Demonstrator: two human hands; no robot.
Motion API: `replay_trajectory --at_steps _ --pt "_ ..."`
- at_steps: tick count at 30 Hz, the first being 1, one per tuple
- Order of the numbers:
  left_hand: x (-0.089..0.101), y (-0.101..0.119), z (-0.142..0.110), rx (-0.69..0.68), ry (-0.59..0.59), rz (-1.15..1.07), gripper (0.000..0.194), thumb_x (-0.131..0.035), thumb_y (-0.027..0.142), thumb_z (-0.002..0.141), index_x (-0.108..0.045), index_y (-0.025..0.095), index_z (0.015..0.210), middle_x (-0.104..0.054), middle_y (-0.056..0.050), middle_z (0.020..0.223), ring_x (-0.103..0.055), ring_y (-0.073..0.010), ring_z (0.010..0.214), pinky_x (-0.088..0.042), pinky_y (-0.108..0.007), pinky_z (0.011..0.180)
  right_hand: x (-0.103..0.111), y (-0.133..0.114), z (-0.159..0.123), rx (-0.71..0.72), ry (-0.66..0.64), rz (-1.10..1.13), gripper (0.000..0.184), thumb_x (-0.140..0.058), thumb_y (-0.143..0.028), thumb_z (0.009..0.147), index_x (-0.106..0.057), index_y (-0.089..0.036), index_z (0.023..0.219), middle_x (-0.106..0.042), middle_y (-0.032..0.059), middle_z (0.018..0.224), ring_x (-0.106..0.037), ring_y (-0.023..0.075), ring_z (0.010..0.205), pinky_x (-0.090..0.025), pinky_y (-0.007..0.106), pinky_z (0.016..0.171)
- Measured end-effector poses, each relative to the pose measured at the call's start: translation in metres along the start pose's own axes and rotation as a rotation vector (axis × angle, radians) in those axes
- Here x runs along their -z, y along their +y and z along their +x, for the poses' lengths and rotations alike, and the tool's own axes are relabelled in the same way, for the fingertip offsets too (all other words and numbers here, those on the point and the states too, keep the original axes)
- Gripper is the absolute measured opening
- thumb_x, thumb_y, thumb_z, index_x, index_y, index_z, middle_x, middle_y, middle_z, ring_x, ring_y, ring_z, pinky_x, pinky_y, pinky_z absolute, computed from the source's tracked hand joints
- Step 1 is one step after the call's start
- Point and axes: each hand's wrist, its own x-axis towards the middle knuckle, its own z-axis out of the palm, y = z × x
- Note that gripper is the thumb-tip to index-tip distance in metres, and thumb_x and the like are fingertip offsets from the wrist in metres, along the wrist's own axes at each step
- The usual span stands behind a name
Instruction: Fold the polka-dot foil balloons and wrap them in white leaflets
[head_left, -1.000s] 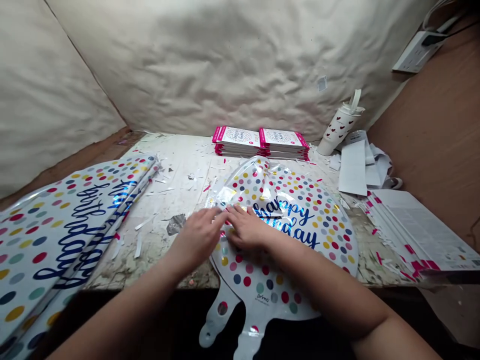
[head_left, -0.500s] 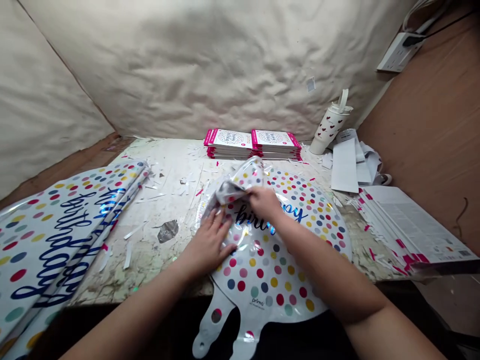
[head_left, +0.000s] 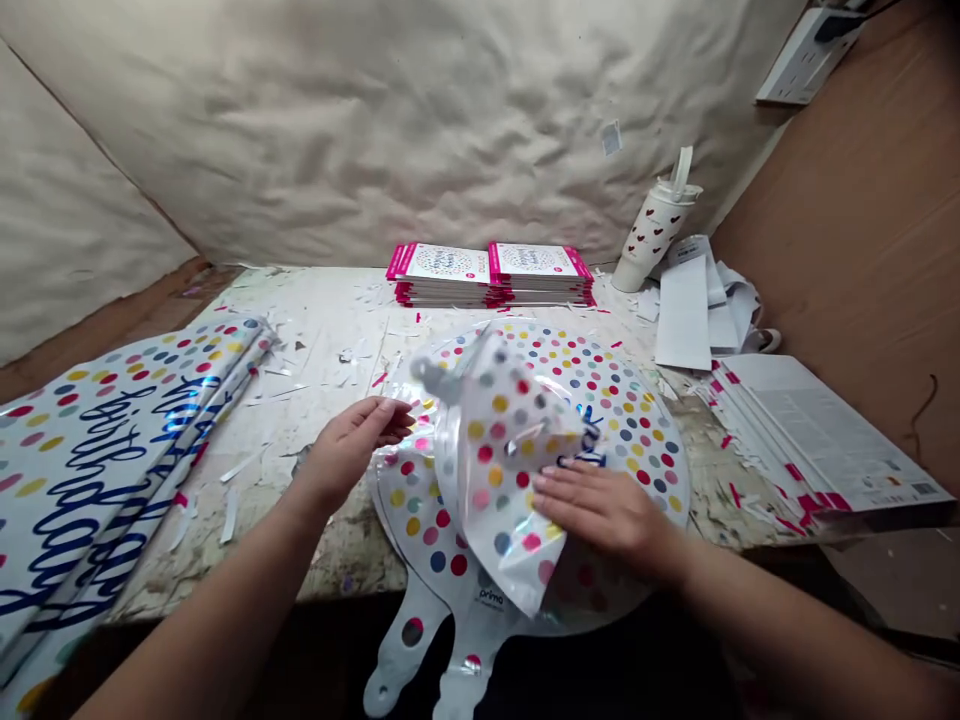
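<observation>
A round foil balloon [head_left: 637, 400] with coloured dots and blue lettering lies flat before me, on top of at least one more whose tail [head_left: 394, 640] sticks out over the table edge. A dotted balloon piece [head_left: 502, 450] is folded over on top, its left side raised and its small tail blurred. My right hand [head_left: 600, 510] lies on this folded piece with its fingers stretched out, pressing near the lettering. Close to the balloons' left edge is my left hand [head_left: 349, 440], its fingers curled in against the thumb, with nothing visible in them.
More dotted balloons [head_left: 142, 430] lie stacked on the left. Two stacks of pink-edged packets [head_left: 442, 275] stand at the back. A tumbler [head_left: 652, 235], white papers [head_left: 686, 310] and printed card sleeves [head_left: 847, 430] are at right. Paper scraps litter the table [head_left: 315, 320].
The folded balloon piece has swung right and toward me, covering part of the lettering. My right hand has let go and flattened on it; my left hand has lifted off to the left.
</observation>
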Motion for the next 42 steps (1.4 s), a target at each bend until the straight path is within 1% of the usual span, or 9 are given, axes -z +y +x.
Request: replay_trajectory --at_steps 6,13,18,26,28,30,33,36,42 --pt "-0.015 -0.002 0.034 0.240 -0.063 -0.208 0.041 -0.058 0.052 0.074 -0.063 0.011 0.079 -0.065 -0.006 0.069 -0.062 -0.0143 0.062 -0.051 -0.025 0.061 -0.036 0.004 -0.035 -0.066 -0.063 0.056 0.031 -0.041 -0.016 0.091 -0.057 -0.020 0.118 -0.062 0.0071 0.116 -0.052 0.0189 0.115 -0.043 0.040 0.099" --pt "-0.052 0.031 0.072 0.629 -0.499 -0.415 0.050 -0.049 0.061 0.075 -0.066 0.014 0.075 -0.069 -0.011 0.075 -0.067 -0.0245 0.068 -0.056 -0.037 0.064 -0.033 0.004 -0.030 -0.061 -0.064 0.053 0.029 -0.044 -0.015 0.090 -0.058 -0.019 0.116 -0.063 0.0072 0.114 -0.053 0.0199 0.114 -0.042 0.043 0.099" --pt "-0.072 0.022 0.084 0.625 -0.388 -0.288 0.017 -0.067 0.026 0.069 -0.064 0.013 0.080 -0.071 -0.013 0.084 -0.067 -0.0283 0.081 -0.056 -0.042 0.073 -0.030 0.004 -0.031 -0.025 -0.077 0.039 0.030 -0.046 -0.011 0.089 -0.057 -0.015 0.117 -0.063 0.0085 0.114 -0.053 0.0207 0.114 -0.042 0.043 0.099" --pt "-0.053 0.021 0.100 0.191 -0.079 -0.042 0.038 -0.049 0.017 0.082 -0.051 0.021 0.119 -0.060 -0.006 0.119 -0.054 -0.0194 0.113 -0.042 -0.038 0.097 -0.025 0.017 -0.034 -0.046 -0.162 0.091 0.032 -0.036 -0.015 0.093 -0.056 -0.016 0.118 -0.060 0.0064 0.120 -0.050 0.0177 0.117 -0.039 0.038 0.102" --pt "-0.070 0.024 0.087 -0.151 -0.194 0.236 0.035 -0.045 0.019 0.083 -0.055 0.023 0.117 -0.058 -0.005 0.123 -0.050 -0.0208 0.117 -0.037 -0.041 0.102 -0.024 0.021 -0.033 -0.037 -0.189 0.127 0.033 -0.035 -0.017 0.094 -0.056 -0.018 0.119 -0.058 0.0054 0.122 -0.049 0.0161 0.119 -0.037 0.037 0.103" --pt "-0.099 0.023 0.069 -0.528 -0.477 0.530 0.035 -0.047 0.020 0.081 -0.058 0.026 0.114 -0.054 -0.001 0.128 -0.044 -0.0203 0.123 -0.031 -0.040 0.105 -0.024 0.026 -0.033 -0.030 -0.215 0.165 0.033 -0.035 -0.018 0.094 -0.057 -0.018 0.118 -0.058 0.0048 0.122 -0.047 0.0154 0.120 -0.036 0.037 0.104" --pt "-0.140 0.015 0.046 -0.824 -0.845 0.791 0.045 -0.045 0.024 0.084 -0.047 0.027 0.129 -0.039 0.000 0.141 -0.027 -0.0202 0.133 -0.017 -0.040 0.110 -0.024 0.028 -0.038 -0.057 -0.202 0.202 0.031 -0.038 -0.019 0.093 -0.059 -0.019 0.116 -0.059 0.0048 0.121 -0.047 0.0156 0.120 -0.035 0.037 0.105" --pt "-0.160 0.006 0.039 -0.918 -0.808 1.008 0.053 -0.036 0.040 0.090 -0.028 0.024 0.140 -0.019 -0.005 0.149 -0.009 -0.0285 0.137 -0.005 -0.051 0.108 -0.025 0.026 -0.047 -0.144 -0.120 0.198 0.031 -0.039 -0.019 0.092 -0.058 -0.019 0.117 -0.060 0.0054 0.120 -0.050 0.0144 0.117 -0.034 0.036 0.105" --pt "-0.161 0.002 0.042 -0.823 -0.669 1.119 0.071 -0.030 0.061 0.085 -0.014 0.024 0.143 -0.013 -0.006 0.151 -0.006 -0.0350 0.136 -0.005 -0.059 0.103 -0.018 0.020 -0.055 -0.136 -0.145 0.210 0.031 -0.044 -0.017 0.088 -0.058 -0.020 0.115 -0.062 0.0055 0.117 -0.051 0.0165 0.116 -0.023 0.044 0.109"
